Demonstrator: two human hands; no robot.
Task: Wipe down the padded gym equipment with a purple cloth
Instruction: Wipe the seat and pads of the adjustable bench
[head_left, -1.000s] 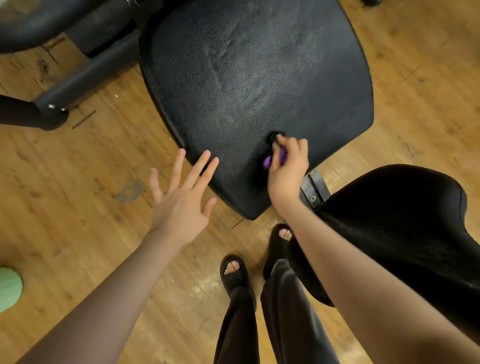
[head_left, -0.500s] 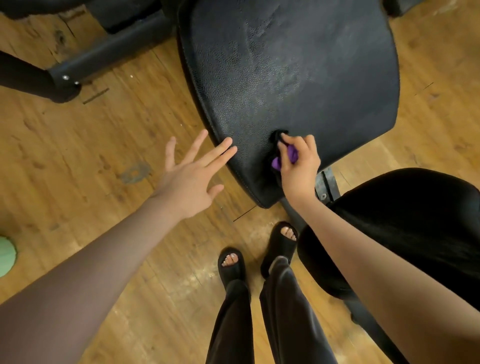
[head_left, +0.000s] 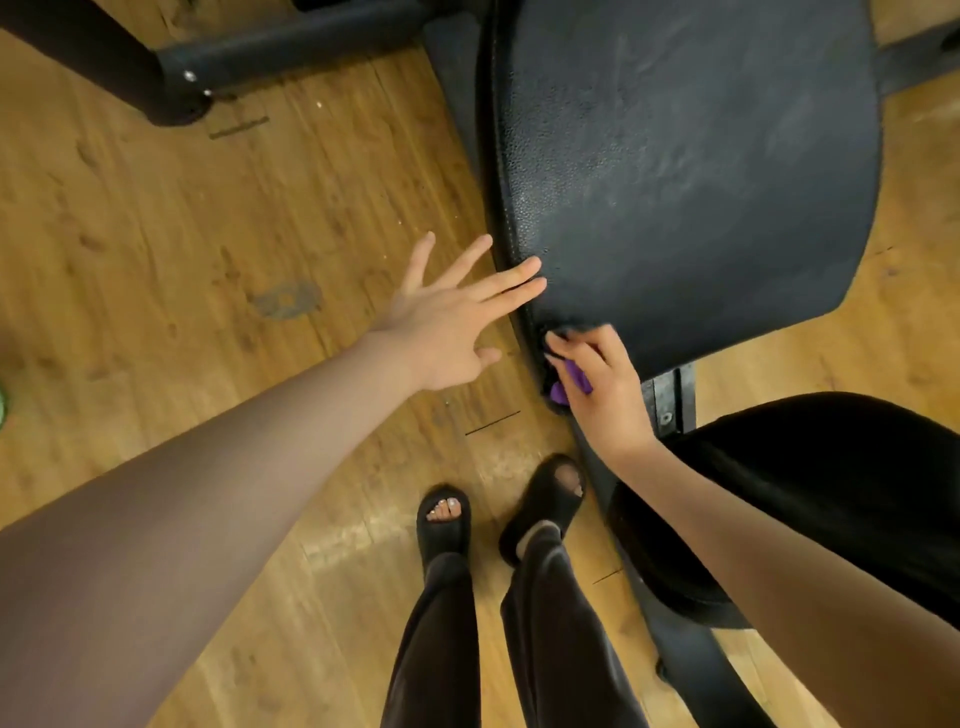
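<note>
A large black padded bench pad (head_left: 685, 171) fills the upper right, its leather textured and faintly streaked. My right hand (head_left: 597, 387) grips a small bunched purple cloth (head_left: 571, 382) and presses it against the pad's near left corner; most of the cloth is hidden under my fingers. My left hand (head_left: 447, 317) is spread flat with straight fingers, its longest fingertips touching the pad's left edge. A second black padded seat (head_left: 852, 499) sits lower right, behind my right forearm.
Wooden floor (head_left: 182, 249) lies to the left and below. A black metal frame tube (head_left: 291, 41) crosses the top left. A metal bracket (head_left: 670, 400) joins the two pads. My feet in black sandals (head_left: 444, 525) stand near the bench base. A green object shows at the left edge.
My right hand has slid the cloth down and left to the pad's near corner. My left hand has reached right, its fingertips now on the pad's edge. The view has shifted left.
</note>
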